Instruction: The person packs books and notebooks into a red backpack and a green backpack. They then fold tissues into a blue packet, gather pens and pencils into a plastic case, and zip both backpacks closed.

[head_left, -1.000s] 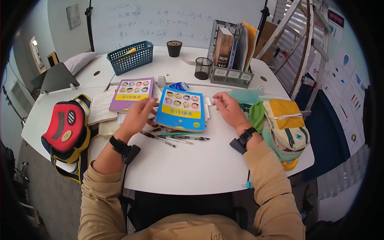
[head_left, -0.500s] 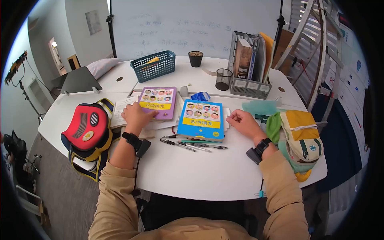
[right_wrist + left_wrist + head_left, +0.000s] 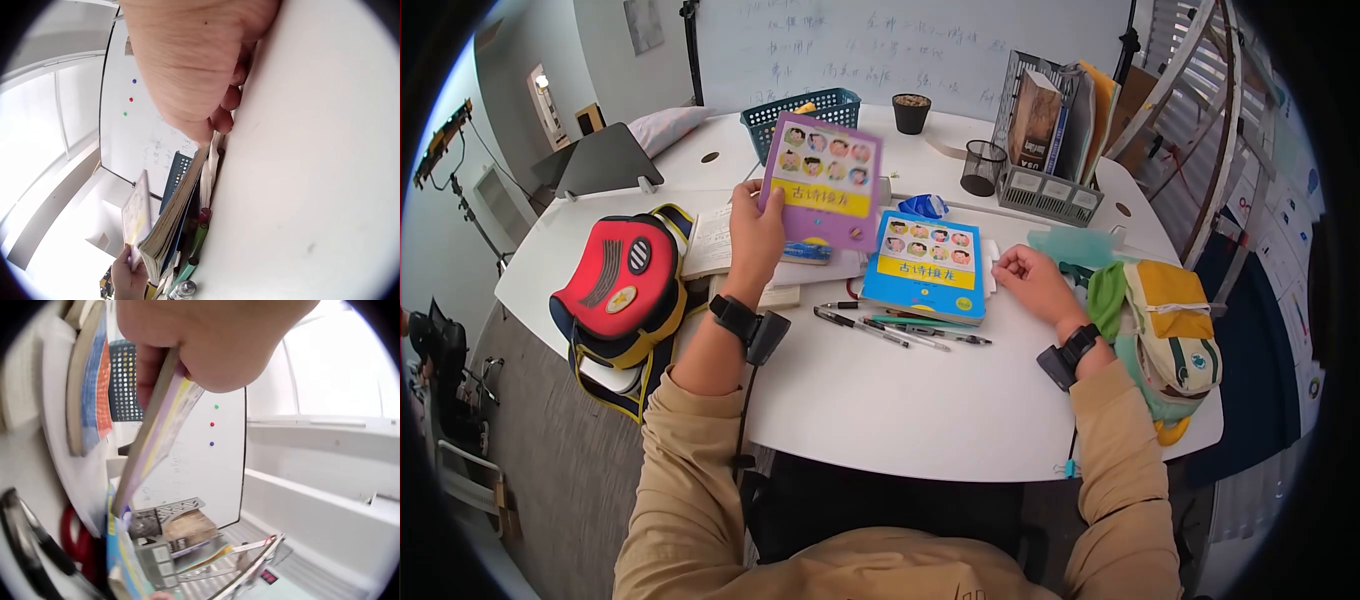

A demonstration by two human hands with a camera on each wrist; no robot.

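Note:
My left hand (image 3: 757, 237) grips the lower left edge of a purple book (image 3: 820, 215), its cover showing rows of cartoon faces. The book is lifted and tilted; in the left wrist view the purple book (image 3: 150, 434) is seen edge-on below the curled fingers. A matching blue book (image 3: 925, 268) lies on the table, with white papers poking out at its right side. Beside those papers rests my right hand (image 3: 1037, 287), fingers loosely bent. In the right wrist view its fingertips (image 3: 222, 119) are right at the end of the blue book (image 3: 175, 215).
Several pens (image 3: 900, 330) lie in front of the blue book. An open notebook (image 3: 708, 240) and a red backpack (image 3: 618, 290) are at left, a green-and-cream backpack (image 3: 1165, 335) at right. Behind stand a teal basket (image 3: 840, 108), a plant pot (image 3: 911, 114), a mesh cup (image 3: 981, 168) and a file rack (image 3: 1050, 195).
My left hand moved from beside the blue book to the purple book, took hold of it and raised it, uncovering another blue-covered book beneath. The right hand stays near the blue book's right side.

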